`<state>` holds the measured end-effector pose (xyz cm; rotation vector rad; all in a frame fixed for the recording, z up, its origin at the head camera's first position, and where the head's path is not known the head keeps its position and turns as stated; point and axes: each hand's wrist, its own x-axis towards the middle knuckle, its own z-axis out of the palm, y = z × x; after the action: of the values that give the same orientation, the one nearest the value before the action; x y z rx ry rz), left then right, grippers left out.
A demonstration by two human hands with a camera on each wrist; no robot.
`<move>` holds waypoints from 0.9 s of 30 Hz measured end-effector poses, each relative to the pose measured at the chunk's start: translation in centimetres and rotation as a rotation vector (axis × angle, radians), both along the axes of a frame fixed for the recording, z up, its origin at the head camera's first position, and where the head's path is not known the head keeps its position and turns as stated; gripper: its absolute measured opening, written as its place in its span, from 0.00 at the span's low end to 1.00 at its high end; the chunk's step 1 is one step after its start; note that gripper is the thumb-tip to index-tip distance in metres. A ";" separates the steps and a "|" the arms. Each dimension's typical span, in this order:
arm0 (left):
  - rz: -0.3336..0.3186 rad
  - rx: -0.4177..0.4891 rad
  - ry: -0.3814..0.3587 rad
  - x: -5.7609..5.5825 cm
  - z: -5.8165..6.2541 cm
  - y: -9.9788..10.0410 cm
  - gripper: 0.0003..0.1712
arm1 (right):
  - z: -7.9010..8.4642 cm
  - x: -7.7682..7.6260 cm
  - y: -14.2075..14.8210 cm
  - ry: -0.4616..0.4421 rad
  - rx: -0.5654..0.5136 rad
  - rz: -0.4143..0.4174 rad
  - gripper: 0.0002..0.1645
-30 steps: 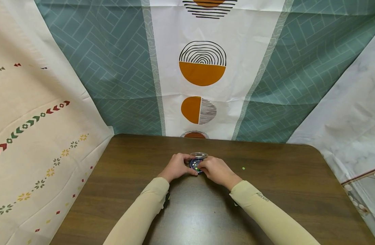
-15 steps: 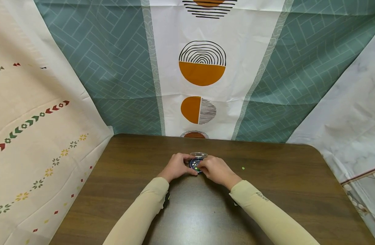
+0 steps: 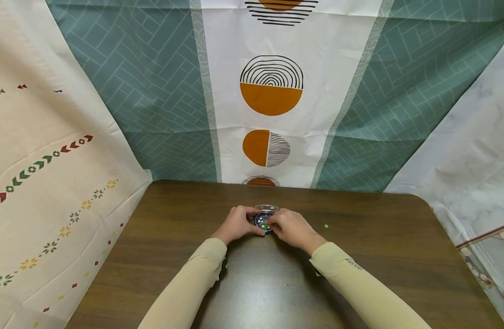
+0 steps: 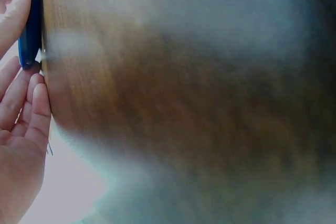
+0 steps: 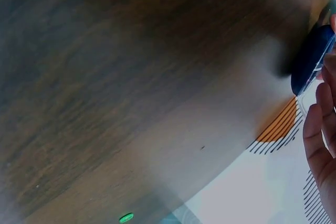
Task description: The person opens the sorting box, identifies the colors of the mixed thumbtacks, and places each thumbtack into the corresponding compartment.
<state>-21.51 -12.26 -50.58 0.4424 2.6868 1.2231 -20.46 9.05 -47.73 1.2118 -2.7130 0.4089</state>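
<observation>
A small round blue case (image 3: 260, 222) lies near the far edge of the table, its clear hinged lid (image 3: 267, 208) raised at the back. Several tiny green and pale pieces (image 3: 264, 226) show inside. My left hand (image 3: 238, 224) holds the case from the left, thumb at the near rim and fingers at the far side. The blue shell (image 4: 30, 30) stands between thumb and fingers in the left wrist view. Curled fingertips of my right hand (image 3: 292, 228) reach over the case's right part; whether they pinch a piece is hidden. The right wrist view shows the case's side (image 5: 311, 59).
A tiny green piece (image 3: 326, 225) lies alone on the brown wooden table (image 3: 379, 256), right of my right hand. A patterned cloth (image 3: 272, 155) hangs behind the table's far edge. Other cloths hang at the left and right.
My right fingertips have shifted slightly over the case, and the green and pale pieces near its front rim show more plainly. My left hand and the case have stayed put.
</observation>
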 end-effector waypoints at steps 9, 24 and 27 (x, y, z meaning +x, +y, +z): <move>-0.006 0.010 0.026 -0.1 -0.2 0.0 0.36 | 0.2 -0.2 0.8 0.003 -0.001 -0.023 0.09; 0.013 0.006 0.009 -0.1 -0.2 0.0 0.38 | 1.3 -0.6 4.3 0.033 -0.037 -0.097 0.08; 0.011 0.008 0.004 -0.1 -0.2 0.1 0.37 | 1.3 -0.5 5.3 0.050 -0.042 -0.130 0.08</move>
<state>-21.60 -12.18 -50.78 0.4321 2.6918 1.2383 -20.97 14.30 -46.46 1.0138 -2.7072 0.4114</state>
